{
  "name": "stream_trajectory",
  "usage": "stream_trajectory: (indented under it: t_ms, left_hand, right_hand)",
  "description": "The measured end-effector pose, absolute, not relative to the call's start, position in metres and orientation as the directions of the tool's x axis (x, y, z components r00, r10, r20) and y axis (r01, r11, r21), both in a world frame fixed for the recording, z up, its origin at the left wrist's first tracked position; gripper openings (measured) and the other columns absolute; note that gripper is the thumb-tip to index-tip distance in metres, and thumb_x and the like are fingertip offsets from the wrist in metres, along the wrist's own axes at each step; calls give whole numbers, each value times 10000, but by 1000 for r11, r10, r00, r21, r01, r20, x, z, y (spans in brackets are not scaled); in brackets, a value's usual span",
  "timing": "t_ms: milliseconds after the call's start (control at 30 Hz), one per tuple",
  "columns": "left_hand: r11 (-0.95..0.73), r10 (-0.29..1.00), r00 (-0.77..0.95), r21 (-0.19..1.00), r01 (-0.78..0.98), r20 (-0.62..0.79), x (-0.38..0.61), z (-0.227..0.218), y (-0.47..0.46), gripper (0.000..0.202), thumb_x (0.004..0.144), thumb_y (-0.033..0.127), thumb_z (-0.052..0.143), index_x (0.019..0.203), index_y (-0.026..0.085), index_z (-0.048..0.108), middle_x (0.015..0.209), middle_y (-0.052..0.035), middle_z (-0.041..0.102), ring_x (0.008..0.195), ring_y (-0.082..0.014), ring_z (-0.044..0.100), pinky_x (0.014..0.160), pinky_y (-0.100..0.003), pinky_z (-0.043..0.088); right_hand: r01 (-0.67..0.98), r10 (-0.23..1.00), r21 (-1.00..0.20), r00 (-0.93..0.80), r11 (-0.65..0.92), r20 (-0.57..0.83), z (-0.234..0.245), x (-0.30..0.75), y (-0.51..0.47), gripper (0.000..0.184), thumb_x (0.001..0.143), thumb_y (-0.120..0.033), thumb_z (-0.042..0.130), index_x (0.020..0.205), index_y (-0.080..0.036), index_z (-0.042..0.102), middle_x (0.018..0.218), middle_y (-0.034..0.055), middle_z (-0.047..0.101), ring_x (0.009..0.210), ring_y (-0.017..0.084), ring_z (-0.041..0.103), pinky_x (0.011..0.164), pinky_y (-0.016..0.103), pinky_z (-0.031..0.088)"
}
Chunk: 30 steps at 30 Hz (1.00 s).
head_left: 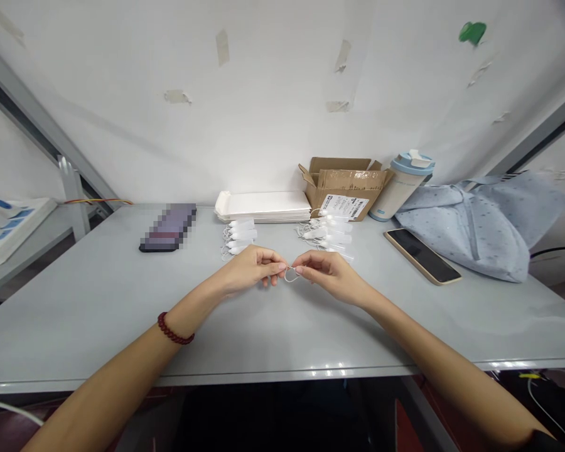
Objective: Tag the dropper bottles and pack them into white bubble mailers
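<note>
My left hand (253,269) and my right hand (327,274) meet above the middle of the grey table (98,314). Both pinch a thin white cord loop (290,275) that hangs between their fingertips. Just behind my left hand lies a small group of white capsule-shaped pieces with cords (239,238). A second group of the same white pieces (327,233) lies behind my right hand. A dark red bead bracelet (173,331) sits on my left wrist.
A stack of white trays (263,206) and an open cardboard box (346,185) stand at the back by the wall. A blue-lidded cup (402,185), a phone (421,255) and a pale blue cloth bag (484,226) lie right. A dark flat object (168,229) lies left.
</note>
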<state>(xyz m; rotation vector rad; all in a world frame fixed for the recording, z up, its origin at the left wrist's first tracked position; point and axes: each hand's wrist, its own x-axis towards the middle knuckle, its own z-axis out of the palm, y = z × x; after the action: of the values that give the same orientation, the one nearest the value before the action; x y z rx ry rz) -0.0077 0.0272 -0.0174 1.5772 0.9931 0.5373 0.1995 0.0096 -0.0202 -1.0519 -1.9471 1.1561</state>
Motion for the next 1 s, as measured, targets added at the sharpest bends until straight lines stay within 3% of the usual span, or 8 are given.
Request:
stream_trajectory:
  t_ms: [467,767,1000]
  left_hand:
    - [-86,819,554,925,371,-146,-4,-20,25,231,811,346,579,791,133,665,714,-41,635,617,-123,555,576,-245,434]
    - [-103,816,565,931,349,-121,-2,-28,24,219,817,335,557,745,146,639,679,-24,619,597,-116,547,564,-236,420]
    - [-82,839,531,937,338,-119,-1,-19,27,212,793,331,583,729,137,643,688,-26,625,579,-110,534,565,-241,421]
  right_hand:
    - [397,859,-829,-481,394,177,-26,198,10,173,850,-294,549,832,-169,667,804,37,676,731,147,572,674,282,434]
    - [302,874,-879,-435,369,218,-39,195,11,137,825,-314,582,840,-183,548,719,1,581,654,118,519,615,257,418]
    - [288,892,-901,-412,324,188,-37,193,11,215,835,-389,577,899,-187,540,816,28,634,720,137,575,654,270,446]
